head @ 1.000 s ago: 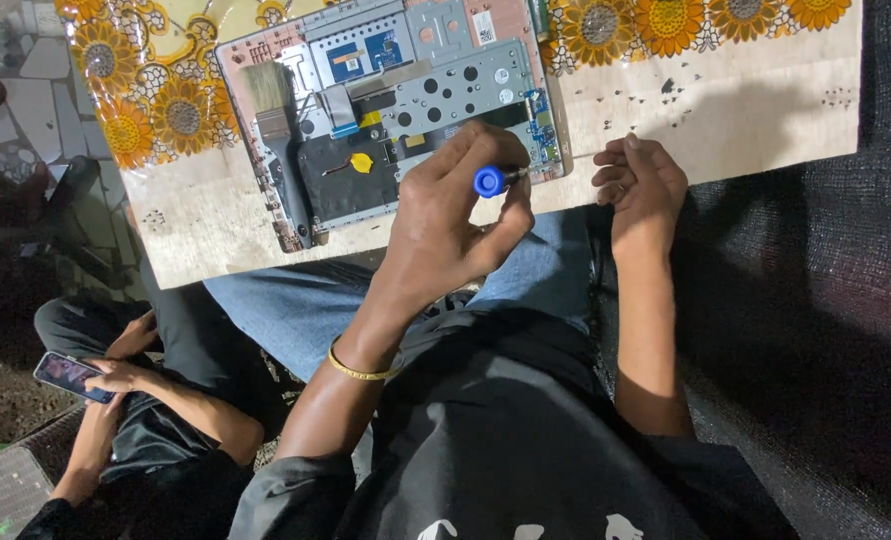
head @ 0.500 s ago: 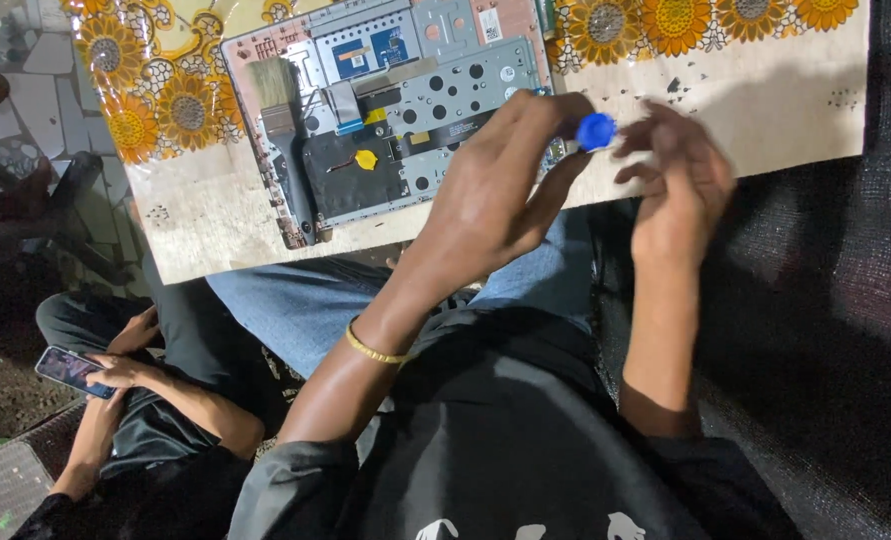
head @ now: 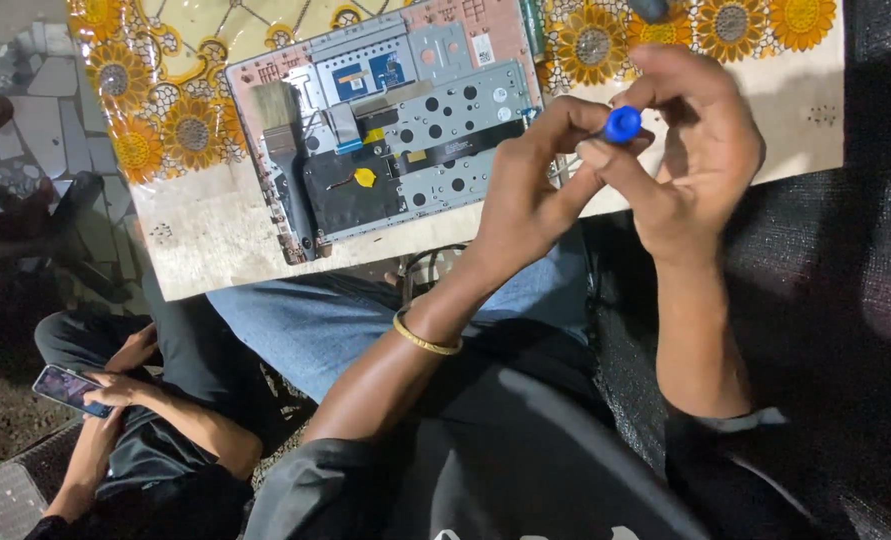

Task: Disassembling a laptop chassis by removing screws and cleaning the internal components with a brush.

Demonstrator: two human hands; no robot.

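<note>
A small screwdriver with a blue cap (head: pixel 622 124) is held up between both hands, above the right end of an opened laptop base (head: pixel 435 110). My left hand (head: pixel 530 195), with a gold bangle on its wrist, pinches the thin shaft from below. My right hand (head: pixel 700 150) closes its fingertips around the blue cap from the right. The laptop base lies with its inner metal plates, a black panel and a yellow tab showing.
The laptop base rests on a board covered with a sunflower-print cloth (head: pixel 165 140) across my lap. A flat paintbrush (head: pixel 283 130) lies over the base's left end. At lower left another person sits holding a phone (head: pixel 65 388).
My left hand carried the blue-capped screwdriver from over the laptop base to the right and up. My right hand rose from the board's edge and took hold of the cap.
</note>
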